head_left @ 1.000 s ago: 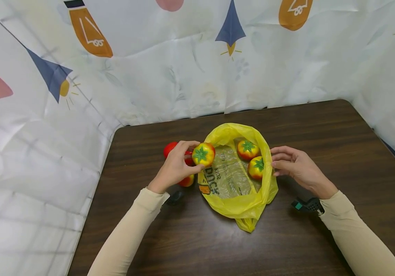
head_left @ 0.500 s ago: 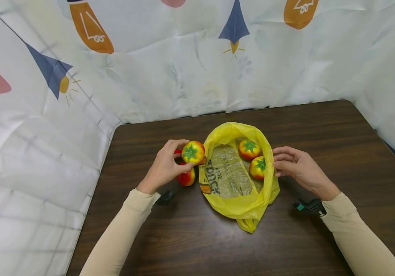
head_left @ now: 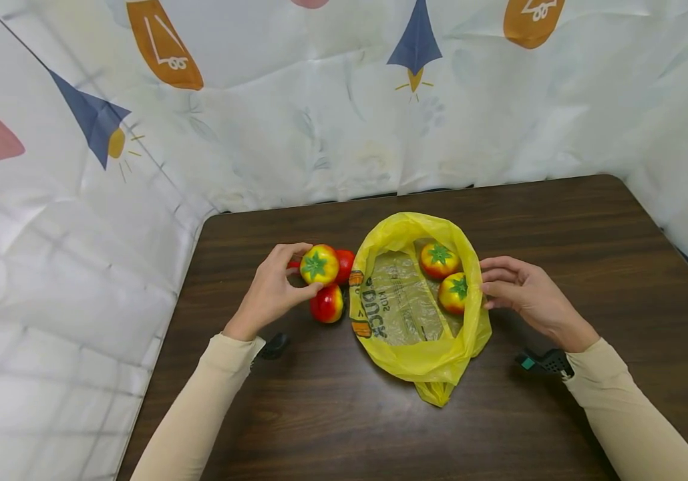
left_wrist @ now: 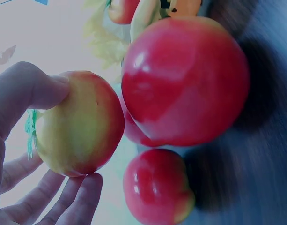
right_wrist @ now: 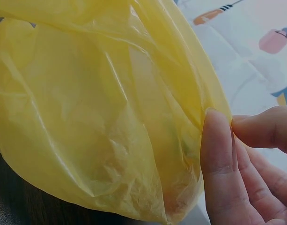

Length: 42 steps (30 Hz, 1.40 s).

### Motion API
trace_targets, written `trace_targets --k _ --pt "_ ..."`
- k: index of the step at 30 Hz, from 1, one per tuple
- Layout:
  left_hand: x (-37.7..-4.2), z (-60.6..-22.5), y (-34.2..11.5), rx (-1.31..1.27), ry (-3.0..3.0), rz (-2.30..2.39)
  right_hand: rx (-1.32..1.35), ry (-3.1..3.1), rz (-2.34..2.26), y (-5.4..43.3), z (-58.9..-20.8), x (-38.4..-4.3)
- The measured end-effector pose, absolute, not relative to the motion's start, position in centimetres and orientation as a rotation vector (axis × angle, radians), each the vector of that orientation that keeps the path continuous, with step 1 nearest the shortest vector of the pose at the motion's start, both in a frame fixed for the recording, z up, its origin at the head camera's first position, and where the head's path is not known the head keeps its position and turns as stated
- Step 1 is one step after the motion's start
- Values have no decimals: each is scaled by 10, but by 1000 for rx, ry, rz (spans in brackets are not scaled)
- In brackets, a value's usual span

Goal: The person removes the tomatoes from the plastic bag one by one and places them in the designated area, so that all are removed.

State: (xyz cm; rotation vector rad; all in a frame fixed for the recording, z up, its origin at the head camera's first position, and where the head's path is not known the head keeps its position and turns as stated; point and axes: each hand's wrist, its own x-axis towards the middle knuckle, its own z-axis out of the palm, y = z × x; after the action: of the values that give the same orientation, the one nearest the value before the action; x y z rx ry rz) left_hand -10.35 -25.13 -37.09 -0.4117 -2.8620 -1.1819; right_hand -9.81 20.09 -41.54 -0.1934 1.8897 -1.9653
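Note:
My left hand [head_left: 268, 290] holds a yellow-and-red tomato [head_left: 319, 264] with a green leafy top, thumb on one side and fingers on the other. In the left wrist view, this tomato [left_wrist: 80, 124] is beside a large-looking red fruit [left_wrist: 185, 82] and a smaller-looking one. In the head view, red fruits [head_left: 326, 304] lie below and behind the held tomato, partly covered. A yellow plastic bag [head_left: 413, 364] stands with its mouth wide, two similar tomatoes [head_left: 439, 260] inside at its right. My right hand [head_left: 527, 294] pinches the bag's right rim between thumb and finger.
The dark wood table [head_left: 320, 414] carries everything. Patterned white cloth [head_left: 296, 133] hangs behind its back edge and along the left side. A black wrist device [head_left: 542, 361] sits below the right hand.
My left hand has moved left with the tomato, from the bag's left rim to over the red fruits. The right hand stays at the bag's rim; the head view has shifted slightly.

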Motion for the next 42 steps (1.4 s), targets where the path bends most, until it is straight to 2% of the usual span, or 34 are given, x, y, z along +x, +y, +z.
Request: trace_targets --k 42 --pt "-86 -396 -297 -241 -2937 -1034 -223 1872 -1984 204 -419 -98"
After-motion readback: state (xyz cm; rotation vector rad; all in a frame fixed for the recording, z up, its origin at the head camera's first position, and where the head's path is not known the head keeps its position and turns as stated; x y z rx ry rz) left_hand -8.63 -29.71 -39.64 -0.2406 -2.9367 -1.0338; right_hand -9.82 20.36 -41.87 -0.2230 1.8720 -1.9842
